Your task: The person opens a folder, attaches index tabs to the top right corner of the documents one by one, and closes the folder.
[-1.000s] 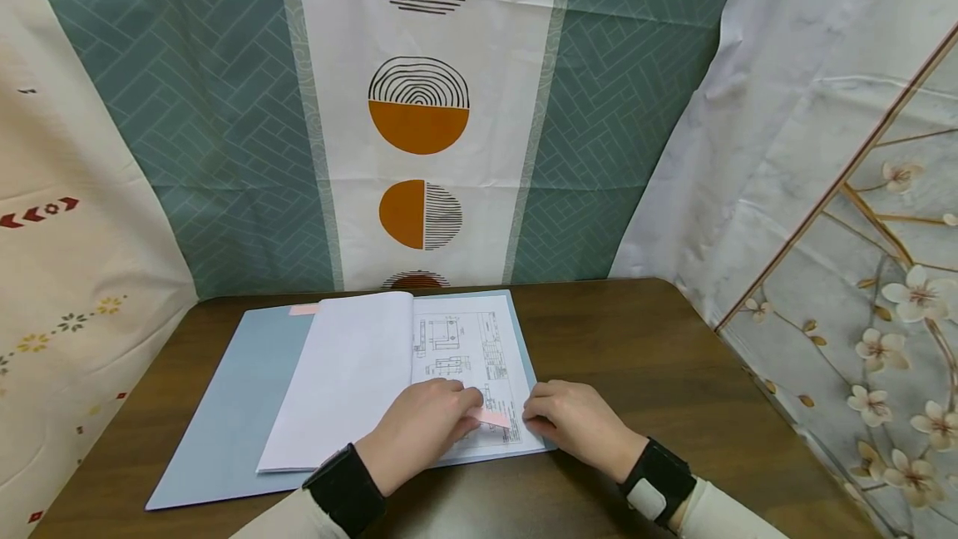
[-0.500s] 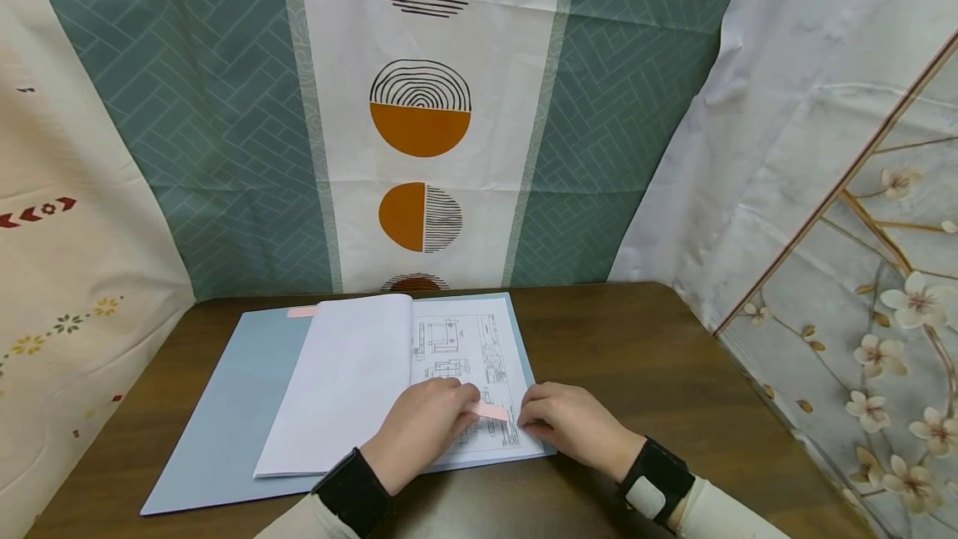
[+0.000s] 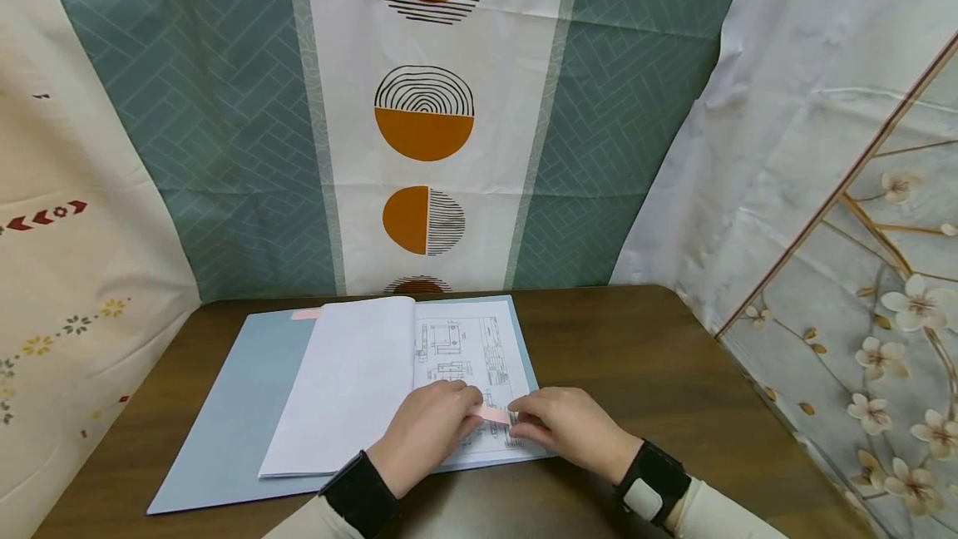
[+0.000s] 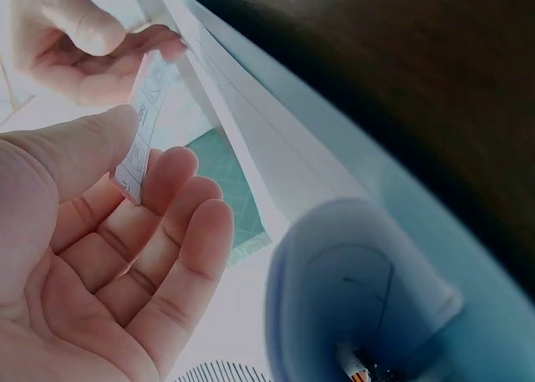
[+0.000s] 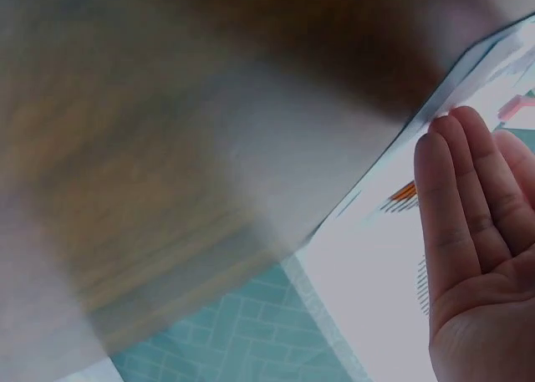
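A pink paper strip [image 3: 491,414], which looks like a sticky note, is pinched between thumb and fingers of my left hand [image 3: 428,424] above a page of technical drawings [image 3: 458,343]. In the left wrist view, the strip's [image 4: 142,127] visible face carries printed lines. My right hand [image 3: 565,424] is at the strip's free end, its fingers reaching over the page's right side. Its fingers [image 5: 456,190] look fairly straight in the right wrist view. The page belongs to a stack in a light blue folder [image 3: 217,422], with a blank white sheet [image 3: 344,389] turned over to the left.
Another pink strip [image 3: 305,314] lies at the folder's top left. The folder rests on a dark brown wooden table [image 3: 621,339]. A green and white patterned curtain [image 3: 247,148] hangs behind, with a floral cloth [image 3: 846,314] on the right.
My right hand has moved left from the page's right edge to the strip's free end. The left hand keeps pinching the strip in nearly the same place.
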A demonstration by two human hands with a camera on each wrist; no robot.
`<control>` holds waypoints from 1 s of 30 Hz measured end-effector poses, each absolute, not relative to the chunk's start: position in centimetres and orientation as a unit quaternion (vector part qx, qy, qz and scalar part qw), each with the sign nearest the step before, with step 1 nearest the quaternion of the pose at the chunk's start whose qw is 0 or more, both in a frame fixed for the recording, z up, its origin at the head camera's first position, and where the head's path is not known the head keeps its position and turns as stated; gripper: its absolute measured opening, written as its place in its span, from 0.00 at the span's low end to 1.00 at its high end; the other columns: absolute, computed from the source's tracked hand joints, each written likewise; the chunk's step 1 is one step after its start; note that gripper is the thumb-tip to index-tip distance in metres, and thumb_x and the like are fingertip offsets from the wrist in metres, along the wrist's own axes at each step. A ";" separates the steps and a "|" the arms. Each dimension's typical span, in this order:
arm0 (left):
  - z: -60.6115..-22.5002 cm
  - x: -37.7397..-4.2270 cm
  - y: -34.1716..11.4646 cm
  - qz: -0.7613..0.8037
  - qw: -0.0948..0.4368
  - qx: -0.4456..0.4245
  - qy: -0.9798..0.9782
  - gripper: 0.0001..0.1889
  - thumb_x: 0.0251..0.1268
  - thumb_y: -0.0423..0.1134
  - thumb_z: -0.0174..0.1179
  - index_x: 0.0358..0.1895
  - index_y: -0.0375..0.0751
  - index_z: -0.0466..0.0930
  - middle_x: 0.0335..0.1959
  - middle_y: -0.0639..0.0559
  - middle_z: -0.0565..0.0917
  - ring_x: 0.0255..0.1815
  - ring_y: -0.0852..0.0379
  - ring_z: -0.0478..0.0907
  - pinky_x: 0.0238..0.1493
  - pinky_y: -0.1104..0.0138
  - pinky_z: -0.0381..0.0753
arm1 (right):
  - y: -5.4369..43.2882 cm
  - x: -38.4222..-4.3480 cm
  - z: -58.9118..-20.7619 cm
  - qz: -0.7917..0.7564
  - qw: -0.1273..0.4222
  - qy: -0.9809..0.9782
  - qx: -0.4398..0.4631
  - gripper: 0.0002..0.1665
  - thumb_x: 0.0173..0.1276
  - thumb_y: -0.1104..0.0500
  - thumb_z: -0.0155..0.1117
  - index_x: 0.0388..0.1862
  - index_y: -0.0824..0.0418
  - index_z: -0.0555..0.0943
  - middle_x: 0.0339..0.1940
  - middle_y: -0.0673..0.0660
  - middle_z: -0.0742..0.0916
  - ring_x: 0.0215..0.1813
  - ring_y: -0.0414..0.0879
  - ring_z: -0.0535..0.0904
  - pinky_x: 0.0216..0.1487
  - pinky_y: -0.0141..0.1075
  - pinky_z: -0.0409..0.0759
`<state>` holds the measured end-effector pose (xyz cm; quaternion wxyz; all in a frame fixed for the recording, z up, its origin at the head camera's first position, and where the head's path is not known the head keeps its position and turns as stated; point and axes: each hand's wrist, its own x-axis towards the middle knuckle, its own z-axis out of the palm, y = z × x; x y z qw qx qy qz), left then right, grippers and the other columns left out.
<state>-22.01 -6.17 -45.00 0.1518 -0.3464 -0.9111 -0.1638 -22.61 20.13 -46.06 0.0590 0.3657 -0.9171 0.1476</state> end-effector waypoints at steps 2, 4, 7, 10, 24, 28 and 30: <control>-45.0 -21.9 -6.2 -0.166 0.151 -0.347 -0.911 0.10 0.65 0.42 0.82 0.40 0.47 0.89 0.32 0.59 0.86 0.31 0.62 0.80 0.36 0.64 0.82 | 19.8 -22.5 -46.2 0.149 0.066 -0.913 0.374 0.16 0.76 0.45 0.76 0.55 0.53 0.92 0.45 0.44 0.93 0.39 0.32 0.81 0.44 0.32 0.84; -45.0 -21.9 -6.1 -0.165 0.151 -0.348 -0.910 0.10 0.66 0.43 0.82 0.40 0.47 0.89 0.33 0.58 0.87 0.33 0.61 0.81 0.37 0.63 0.82 | 19.5 -22.5 -46.2 0.148 0.075 -0.910 0.380 0.16 0.75 0.45 0.77 0.53 0.52 0.92 0.45 0.43 0.92 0.39 0.32 0.80 0.44 0.31 0.83; -45.0 -21.8 -6.1 -0.165 0.150 -0.350 -0.910 0.09 0.67 0.44 0.81 0.41 0.47 0.89 0.34 0.58 0.88 0.34 0.60 0.83 0.38 0.63 0.83 | 19.0 -22.4 -46.2 0.143 0.091 -0.906 0.389 0.14 0.74 0.47 0.79 0.51 0.52 0.92 0.42 0.43 0.91 0.38 0.32 0.79 0.42 0.30 0.81; -45.1 -21.7 -6.1 -0.165 0.150 -0.352 -0.909 0.09 0.67 0.45 0.80 0.41 0.47 0.90 0.35 0.58 0.88 0.35 0.60 0.84 0.38 0.63 0.83 | 18.7 -22.4 -46.2 0.135 0.110 -0.904 0.391 0.11 0.73 0.49 0.80 0.49 0.51 0.92 0.40 0.43 0.91 0.37 0.32 0.78 0.41 0.30 0.80; -44.7 -21.5 -5.9 -0.169 0.141 -0.349 -0.911 0.10 0.67 0.46 0.81 0.41 0.47 0.90 0.34 0.57 0.89 0.33 0.61 0.81 0.38 0.65 0.82 | 18.4 -22.4 -45.8 0.133 0.150 -0.897 0.395 0.12 0.67 0.57 0.85 0.48 0.51 0.94 0.43 0.43 0.94 0.40 0.33 0.87 0.46 0.33 0.87; -44.8 -21.5 -5.8 -0.170 0.146 -0.350 -0.910 0.10 0.67 0.46 0.80 0.40 0.47 0.90 0.32 0.58 0.88 0.32 0.62 0.81 0.38 0.65 0.82 | 18.5 -22.3 -45.8 0.125 0.173 -0.888 0.408 0.12 0.67 0.58 0.85 0.47 0.50 0.94 0.43 0.42 0.94 0.41 0.33 0.88 0.47 0.32 0.87; -44.8 -21.5 -5.8 -0.170 0.150 -0.351 -0.908 0.10 0.68 0.47 0.80 0.39 0.48 0.89 0.31 0.58 0.87 0.32 0.62 0.80 0.37 0.65 0.81 | 18.5 -22.3 -45.8 0.118 0.189 -0.881 0.417 0.11 0.66 0.59 0.85 0.47 0.50 0.94 0.42 0.42 0.94 0.42 0.34 0.89 0.47 0.32 0.87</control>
